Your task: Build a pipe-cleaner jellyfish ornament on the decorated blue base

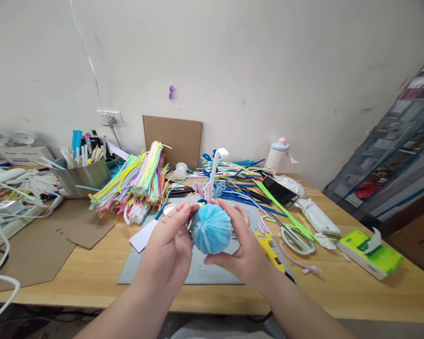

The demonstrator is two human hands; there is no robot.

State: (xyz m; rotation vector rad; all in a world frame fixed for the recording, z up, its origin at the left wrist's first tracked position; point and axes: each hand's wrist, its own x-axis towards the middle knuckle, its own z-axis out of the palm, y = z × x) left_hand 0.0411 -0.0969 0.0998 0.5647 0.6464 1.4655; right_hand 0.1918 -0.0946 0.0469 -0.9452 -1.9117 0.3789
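Observation:
A fluffy light-blue ball point(211, 229) made of pipe cleaners sits between both hands above the grey cutting mat point(212, 270). A white curved neck with pink and blue loops point(212, 181) rises from its top. My right hand point(245, 245) cups the ball from the right and below, fingers curled round it. My left hand point(169, 240) is closed in a pinch at the ball's upper left edge, thumb and fingers pressed against it.
A pile of pastel pipe cleaners point(137, 183) lies at the back left beside a metal tin point(83, 176) of tools. Scissors point(295, 238), a yellow utility knife point(270, 249), a phone point(281, 190), a green tissue pack point(369, 252) and cardboard sheets point(38, 240) lie on the wooden table point(339, 292).

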